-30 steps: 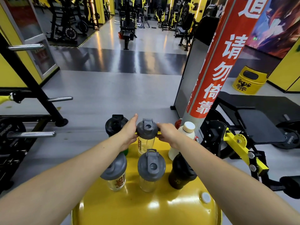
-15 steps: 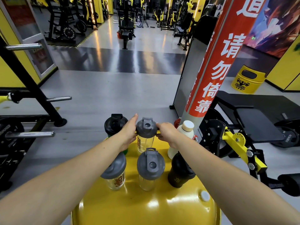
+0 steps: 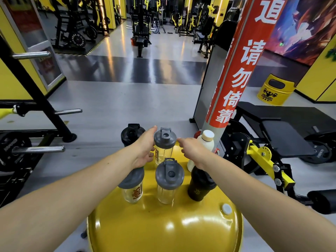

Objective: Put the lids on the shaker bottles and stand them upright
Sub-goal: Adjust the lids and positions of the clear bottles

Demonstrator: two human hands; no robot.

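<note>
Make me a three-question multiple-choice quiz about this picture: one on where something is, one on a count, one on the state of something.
1. Where does the white bottle stand?
A. back right of the yellow top
B. front left
C. on the floor

2. How many bottles wear grey lids?
A. one
B. three
C. five

3. How is the back middle shaker?
A. lying down, open
B. upright, lid on
C. upside down

Answers:
1 A, it stands behind the right hand, near the red pillar.
2 B, three grey lids show, two in front and one behind.
3 B, it stands capped between the left hand and the right.
</note>
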